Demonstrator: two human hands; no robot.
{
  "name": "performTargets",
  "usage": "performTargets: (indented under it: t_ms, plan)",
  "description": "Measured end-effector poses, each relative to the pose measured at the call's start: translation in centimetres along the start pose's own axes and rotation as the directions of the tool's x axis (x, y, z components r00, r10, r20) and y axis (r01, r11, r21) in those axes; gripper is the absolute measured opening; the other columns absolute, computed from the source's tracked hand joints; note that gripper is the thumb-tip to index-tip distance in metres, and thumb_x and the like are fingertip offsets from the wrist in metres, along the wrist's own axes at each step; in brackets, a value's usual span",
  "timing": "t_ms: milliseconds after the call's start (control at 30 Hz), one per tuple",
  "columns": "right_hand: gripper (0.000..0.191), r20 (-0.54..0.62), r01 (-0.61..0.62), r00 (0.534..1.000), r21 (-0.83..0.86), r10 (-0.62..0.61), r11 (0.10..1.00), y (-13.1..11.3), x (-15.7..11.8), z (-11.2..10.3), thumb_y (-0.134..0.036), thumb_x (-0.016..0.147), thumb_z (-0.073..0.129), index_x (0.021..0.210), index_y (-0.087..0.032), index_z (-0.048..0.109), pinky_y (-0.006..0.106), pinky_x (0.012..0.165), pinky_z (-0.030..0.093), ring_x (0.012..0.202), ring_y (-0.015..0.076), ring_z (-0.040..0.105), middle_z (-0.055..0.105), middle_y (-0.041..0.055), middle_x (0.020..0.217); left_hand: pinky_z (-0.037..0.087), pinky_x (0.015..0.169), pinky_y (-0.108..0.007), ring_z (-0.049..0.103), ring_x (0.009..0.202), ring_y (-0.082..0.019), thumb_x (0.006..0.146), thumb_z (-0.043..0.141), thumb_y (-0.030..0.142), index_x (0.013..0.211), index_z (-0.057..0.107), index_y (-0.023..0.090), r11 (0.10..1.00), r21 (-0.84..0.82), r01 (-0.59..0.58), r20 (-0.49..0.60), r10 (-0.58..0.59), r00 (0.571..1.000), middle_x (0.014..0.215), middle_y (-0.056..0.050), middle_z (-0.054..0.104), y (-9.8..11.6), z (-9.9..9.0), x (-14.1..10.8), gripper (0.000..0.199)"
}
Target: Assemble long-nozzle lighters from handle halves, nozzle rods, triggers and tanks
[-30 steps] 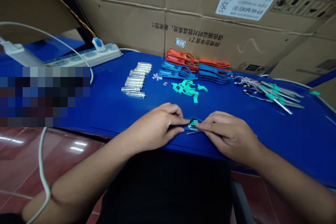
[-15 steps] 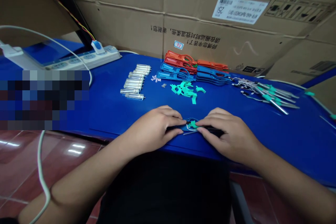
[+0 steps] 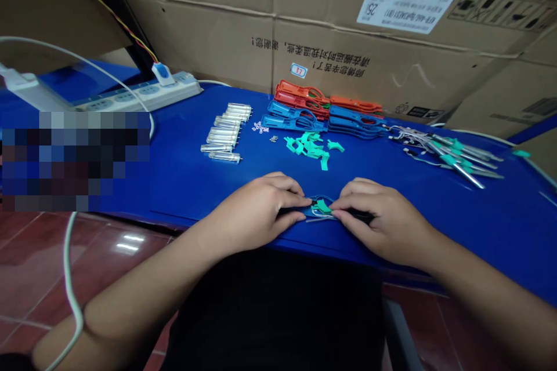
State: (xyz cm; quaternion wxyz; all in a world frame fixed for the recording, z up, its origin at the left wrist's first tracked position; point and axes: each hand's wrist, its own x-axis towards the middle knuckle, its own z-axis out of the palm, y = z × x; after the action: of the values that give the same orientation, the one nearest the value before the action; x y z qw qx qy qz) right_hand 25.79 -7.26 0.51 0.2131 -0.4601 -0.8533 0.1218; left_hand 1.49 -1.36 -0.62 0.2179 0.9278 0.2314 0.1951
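My left hand (image 3: 265,211) is closed, thumb and fingers pinching the left end of a blue plastic shell (image 3: 307,212) with a loop-shaped opening. Within the shell lies a small green plastic piece (image 3: 322,206), beside thin white wires (image 3: 319,215). At the shell's other side, my right hand (image 3: 376,214) is closed, its fingertips pinched at the right edge of the green piece. A dark part (image 3: 363,216) shows under the right fingers, mostly covered. A thin greyish strip (image 3: 319,219) sticks out along the near edge.
Beyond my hands lie loose green pieces (image 3: 311,145), stacked blue shells (image 3: 296,116), red-orange shells (image 3: 302,93) and clear tubes (image 3: 224,134). Wired metal rods (image 3: 467,171) are at the right. A power strip (image 3: 143,93) sits left; a cardboard box (image 3: 217,35) stands behind.
My right fingertips have drawn slightly right, and more of the green piece shows. My left hand keeps its hold on the shell. The camera view has shifted a little.
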Motion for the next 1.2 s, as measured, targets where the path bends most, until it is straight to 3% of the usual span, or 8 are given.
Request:
performTargets:
  t_ms: [300, 767, 1033, 1200]
  plan:
    - [0.018, -0.096, 0.017, 0.995, 0.036, -0.013, 0.999, -0.2, -0.3, 0.9, -0.017, 0.091, 0.057, 0.087, -0.019, 0.074, 0.032, 0.068, 0.049, 0.071, 0.0161, 0.061, 0.069, 0.0049, 0.077, 0.053, 0.093, -0.038, 0.064, 0.101, -0.02, 0.091, 0.064, 0.023, 0.115, 0.073, 0.021, 1.0, -0.022, 0.004, -0.028, -0.005, 1.0, 0.109, -0.007, 0.072, -0.1, 0.1, -0.1, 0.026]
    - [0.017, -0.122, -0.018, 0.993, -0.076, 0.008, 0.997, -0.9, -1.0, 1.6, -0.016, 0.092, 0.057, 0.084, -0.017, 0.073, 0.033, 0.069, 0.048, 0.073, 0.0175, 0.059, 0.069, 0.0055, 0.077, 0.052, 0.093, -0.037, 0.063, 0.099, -0.019, 0.091, 0.064, 0.025, 0.113, 0.074, 0.02, 0.999, -0.049, 0.007, -0.039, -0.009, 0.999, 0.108, -0.006, 0.072, -0.2, 0.2, -0.2, 0.024]
    - [0.013, -0.153, -0.007, 0.988, -0.005, 0.006, 1.0, -0.8, -1.0, 1.6, -0.014, 0.09, 0.06, 0.085, -0.016, 0.072, 0.029, 0.068, 0.048, 0.072, 0.0145, 0.058, 0.068, 0.0037, 0.076, 0.05, 0.093, -0.034, 0.062, 0.101, -0.017, 0.093, 0.062, 0.023, 0.112, 0.072, 0.022, 0.996, -0.088, -0.015, -0.034, 0.012, 0.999, 0.106, -0.004, 0.07, 0.0, 0.0, -0.3, 0.021]
    - [0.017, -0.166, 0.054, 0.984, -0.103, -0.071, 0.993, -1.0, -1.2, 2.0, -0.013, 0.091, 0.057, 0.082, -0.015, 0.072, 0.032, 0.068, 0.045, 0.071, 0.0167, 0.056, 0.066, 0.0052, 0.073, 0.049, 0.089, -0.032, 0.058, 0.101, -0.017, 0.095, 0.058, 0.021, 0.111, 0.074, 0.027, 0.998, -0.05, -0.03, 0.0, 0.03, 1.0, 0.108, -0.005, 0.065, -0.1, 0.1, -0.3, 0.024]
